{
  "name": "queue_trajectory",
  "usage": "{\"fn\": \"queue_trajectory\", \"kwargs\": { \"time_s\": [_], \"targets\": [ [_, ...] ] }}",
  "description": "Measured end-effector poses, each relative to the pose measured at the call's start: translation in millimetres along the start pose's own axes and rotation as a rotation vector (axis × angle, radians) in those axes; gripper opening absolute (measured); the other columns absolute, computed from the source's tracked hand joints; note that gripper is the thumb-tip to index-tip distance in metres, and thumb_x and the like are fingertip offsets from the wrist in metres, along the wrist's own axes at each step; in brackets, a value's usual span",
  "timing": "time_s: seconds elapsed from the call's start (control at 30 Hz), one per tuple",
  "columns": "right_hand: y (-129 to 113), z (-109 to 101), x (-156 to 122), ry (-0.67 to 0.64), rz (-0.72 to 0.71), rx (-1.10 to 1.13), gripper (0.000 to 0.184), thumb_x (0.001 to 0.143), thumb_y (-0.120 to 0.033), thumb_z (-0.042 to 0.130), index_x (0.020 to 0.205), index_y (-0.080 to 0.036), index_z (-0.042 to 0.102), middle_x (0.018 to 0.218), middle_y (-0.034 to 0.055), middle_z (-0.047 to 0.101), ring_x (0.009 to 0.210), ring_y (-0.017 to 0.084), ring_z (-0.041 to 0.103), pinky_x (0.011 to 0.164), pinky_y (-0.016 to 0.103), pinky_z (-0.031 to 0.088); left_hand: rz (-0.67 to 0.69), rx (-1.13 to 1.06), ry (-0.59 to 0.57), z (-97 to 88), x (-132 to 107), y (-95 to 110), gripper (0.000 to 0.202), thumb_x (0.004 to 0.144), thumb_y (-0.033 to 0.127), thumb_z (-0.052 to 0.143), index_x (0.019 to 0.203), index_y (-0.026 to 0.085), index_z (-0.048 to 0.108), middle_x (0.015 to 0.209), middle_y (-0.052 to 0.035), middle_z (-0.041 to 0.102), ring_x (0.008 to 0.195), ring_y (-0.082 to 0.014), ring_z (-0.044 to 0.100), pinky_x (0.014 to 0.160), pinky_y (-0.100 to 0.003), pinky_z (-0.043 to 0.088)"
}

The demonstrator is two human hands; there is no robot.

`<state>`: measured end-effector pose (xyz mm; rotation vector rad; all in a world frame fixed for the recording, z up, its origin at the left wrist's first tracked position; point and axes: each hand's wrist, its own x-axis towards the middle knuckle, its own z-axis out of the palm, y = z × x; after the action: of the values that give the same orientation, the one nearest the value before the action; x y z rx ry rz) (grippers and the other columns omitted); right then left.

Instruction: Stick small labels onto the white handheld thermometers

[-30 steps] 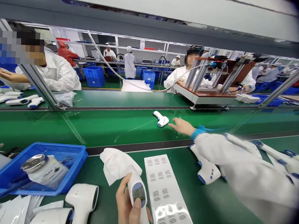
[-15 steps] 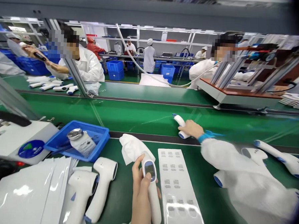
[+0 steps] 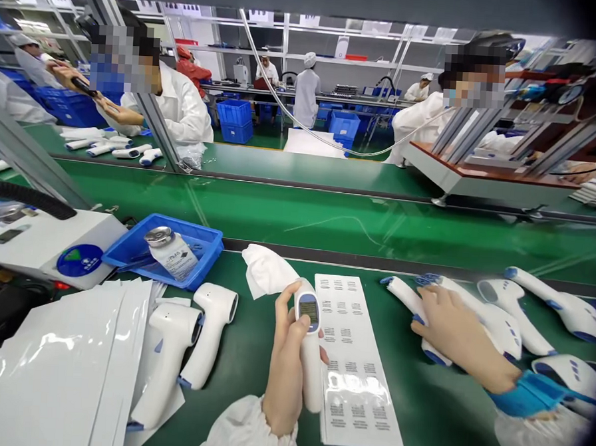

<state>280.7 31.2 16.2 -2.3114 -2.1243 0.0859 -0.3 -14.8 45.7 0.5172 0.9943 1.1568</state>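
Observation:
My left hand [image 3: 287,369] is closed around a white infrared thermometer [image 3: 313,373], its small screen facing me and my thumb at the button below the screen. My right hand [image 3: 454,334] grips another white infrared thermometer [image 3: 406,298] with a blue tip, low at the right of the bench; the palm covers part of it. Several more thermometers [image 3: 516,314] lie around and beyond that hand. A sheet of printed labels [image 3: 357,386] lies just right of my left hand. Behind it is a crumpled white cloth [image 3: 270,271].
Two thermometers [image 3: 207,338] lie to the left beside a stack of glossy white sheets [image 3: 61,364]. A blue tray [image 3: 208,265] holds a metal-capped bottle [image 3: 174,253]. A white machine [image 3: 67,244] stands far left. Across the green belt [image 3: 258,211], co-workers sit behind metal posts.
My right hand has come back from the belt to the right side of the bench with its thermometer. My left hand keeps its hold. The view has tipped downward.

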Motion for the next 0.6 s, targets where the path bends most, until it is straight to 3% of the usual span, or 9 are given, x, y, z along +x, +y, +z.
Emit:
{"fn": "queue_trajectory", "kwargs": {
  "time_s": [0.1, 0.2, 0.27, 0.4, 0.6],
  "targets": [
    [-30.1, -18.5, -17.2, 0.146, -0.188, 0.328, 0.034, 0.089, -0.032, 0.055, 0.119, -0.016, 0.059, 0.127, 0.0181, 0.059, 0.120, 0.036, 0.055, 0.098, 0.051, 0.046, 0.019, 0.035, -0.020, 2.6, -1.5, -1.4, 0.049, 0.091, 0.043, 0.053, 0.137, 0.033, 0.036, 0.101, -0.0031, 0.063, 0.057, -0.0092, 0.056, 0.056, -0.025, 0.052],
    [-82.3, -40.4, -30.2, 0.055, -0.355, 0.825, 0.020, 0.094, -0.040, 0.056, 0.106, -0.027, 0.065, 0.117, 0.0064, 0.064, 0.109, 0.024, 0.061, 0.090, 0.038, 0.053, 0.080, 0.103, -0.013, 4.5, -2.9, -3.0, 0.049, 0.090, 0.045, 0.055, 0.135, 0.032, 0.038, 0.101, -0.0045, 0.061, 0.074, -0.0157, 0.063, 0.057, -0.025, 0.054],
    [-114.1, -50.5, -33.1, 0.051, -0.395, 1.003, 0.014, 0.092, -0.038, 0.061, 0.100, -0.028, 0.066, 0.112, 0.0036, 0.065, 0.105, 0.021, 0.062, 0.085, 0.034, 0.054, 0.149, 0.170, 0.008, 4.4, -2.9, -4.4, 0.046, 0.091, 0.043, 0.054, 0.134, 0.032, 0.040, 0.105, -0.0051, 0.059, 0.086, -0.0191, 0.064, 0.061, -0.027, 0.056],
    [-147.5, -57.2, -29.4, 0.098, -0.379, 1.094, 0.009, 0.087, -0.030, 0.069, 0.081, -0.024, 0.066, 0.096, 0.0017, 0.066, 0.094, 0.019, 0.063, 0.079, 0.032, 0.051, 0.262, 0.273, 0.050, 2.3, -1.3, -5.9, 0.041, 0.093, 0.040, 0.053, 0.132, 0.035, 0.043, 0.127, -0.0061, 0.052, 0.103, -0.0212, 0.062, 0.069, -0.029, 0.058],
    [-155.2, -58.5, -37.1, 0.137, -0.464, 1.108, 0.015, 0.087, -0.019, 0.064, 0.073, -0.023, 0.060, 0.084, 0.0001, 0.066, 0.082, 0.016, 0.064, 0.072, 0.028, 0.052, 0.317, 0.322, 0.091, 2.8, -1.2, -2.1, 0.035, 0.094, 0.037, 0.052, 0.128, 0.032, 0.045, 0.127, -0.0052, 0.055, 0.103, -0.0182, 0.062, 0.080, -0.029, 0.054]
  ]
}}
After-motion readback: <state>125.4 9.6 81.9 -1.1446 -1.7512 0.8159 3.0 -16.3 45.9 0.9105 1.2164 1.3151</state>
